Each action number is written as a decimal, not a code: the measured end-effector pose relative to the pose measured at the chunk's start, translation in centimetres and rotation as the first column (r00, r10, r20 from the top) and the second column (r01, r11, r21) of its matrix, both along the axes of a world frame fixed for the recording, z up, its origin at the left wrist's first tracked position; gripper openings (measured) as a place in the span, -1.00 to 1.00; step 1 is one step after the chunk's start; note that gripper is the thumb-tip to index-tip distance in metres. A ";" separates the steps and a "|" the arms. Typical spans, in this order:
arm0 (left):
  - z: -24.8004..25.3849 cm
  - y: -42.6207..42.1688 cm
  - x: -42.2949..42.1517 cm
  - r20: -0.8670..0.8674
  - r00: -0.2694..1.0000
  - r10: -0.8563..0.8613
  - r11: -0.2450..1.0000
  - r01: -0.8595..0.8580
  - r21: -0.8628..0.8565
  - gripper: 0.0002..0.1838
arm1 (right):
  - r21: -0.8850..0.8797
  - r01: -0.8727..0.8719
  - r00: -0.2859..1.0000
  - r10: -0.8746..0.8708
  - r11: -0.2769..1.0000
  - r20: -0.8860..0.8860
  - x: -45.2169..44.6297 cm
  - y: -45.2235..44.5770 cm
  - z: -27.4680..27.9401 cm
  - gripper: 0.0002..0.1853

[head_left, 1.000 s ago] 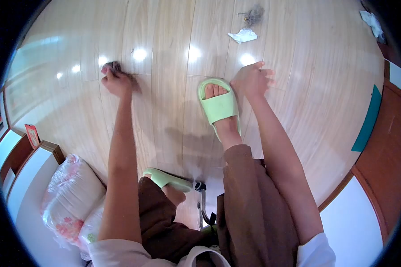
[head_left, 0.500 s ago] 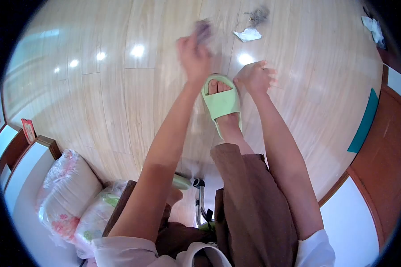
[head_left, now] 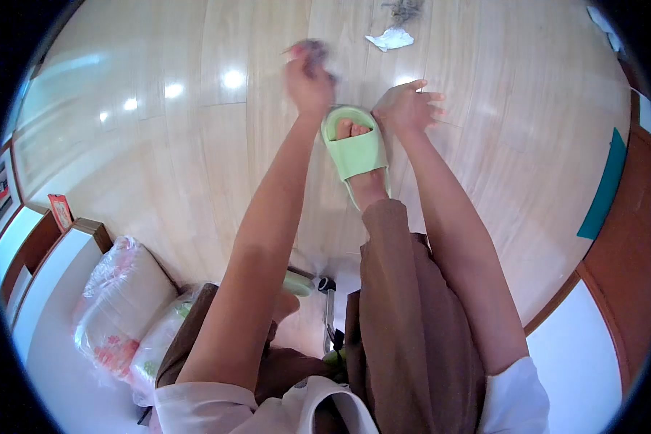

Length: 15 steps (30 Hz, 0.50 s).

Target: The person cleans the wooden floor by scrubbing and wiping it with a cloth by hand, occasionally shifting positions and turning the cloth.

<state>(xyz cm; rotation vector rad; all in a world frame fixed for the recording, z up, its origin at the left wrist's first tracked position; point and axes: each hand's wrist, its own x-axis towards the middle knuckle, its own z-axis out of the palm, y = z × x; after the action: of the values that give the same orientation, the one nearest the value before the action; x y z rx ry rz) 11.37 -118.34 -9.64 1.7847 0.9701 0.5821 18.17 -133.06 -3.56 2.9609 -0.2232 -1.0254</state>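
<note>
Out over the floor, my left hand (head_left: pixel 311 88) is closed on a dark crumpled purple-and-red thing (head_left: pixel 310 56), which looks like a rag but is smeared by motion. My right hand (head_left: pixel 409 108) is low by the floor, right of the green slipper (head_left: pixel 360 153) on my foot, with its fingers apart and nothing seen in them. A crumpled white tissue (head_left: pixel 390 39) lies on the floor ahead of my hands. Just beyond it sits a grey clump (head_left: pixel 405 10) like hair or dust.
Light wood-look flooring (head_left: pixel 159 152) spreads around me. Plastic-wrapped bundles (head_left: pixel 126 289) stand at lower left beside a white panel (head_left: pixel 58 289). A chair caster (head_left: pixel 326 284) is beneath me. Brown and white furniture (head_left: pixel 582 347) with a teal strip (head_left: pixel 604 184) borders the right side.
My left hand, with the dark rag-like thing, has shifted slightly left. My right hand has moved a little up in view. The tissue and grey clump appear higher as the view tilts.
</note>
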 end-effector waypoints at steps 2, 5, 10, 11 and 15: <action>0.3 -0.8 3.8 0.126 0.977 -0.172 0.946 0.200 -0.254 -0.78 | -0.023 0.012 1.000 -0.012 1.000 0.016 0.2 0.1 -1.0 0.38; 4.6 -2.0 7.4 0.161 0.967 -0.197 0.923 0.238 -0.302 -0.81 | -0.029 -0.026 0.996 0.028 0.999 0.083 -0.1 -0.7 -3.0 0.38; 11.2 4.2 5.8 0.320 0.923 -0.212 0.647 0.378 -0.663 -0.72 | 0.021 -0.037 0.997 0.035 0.999 0.067 -0.4 -0.7 -1.0 0.10; 13.1 4.9 5.5 0.252 0.943 -0.215 0.677 0.330 -0.658 -0.68 | 0.029 -0.020 0.997 0.018 0.999 0.076 -0.3 -0.8 -1.1 -0.02; 18.5 6.4 4.4 0.236 0.929 -0.284 0.562 0.361 -0.744 -0.58 | 0.054 -0.028 0.996 0.023 0.998 0.089 -0.5 -1.7 -1.2 -0.02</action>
<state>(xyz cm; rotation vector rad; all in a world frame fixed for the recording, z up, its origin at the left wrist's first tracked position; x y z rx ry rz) 15.82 -111.98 8.85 1.0662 0.6404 -0.0370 17.67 -134.77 -4.78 3.0534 -0.1593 -0.9132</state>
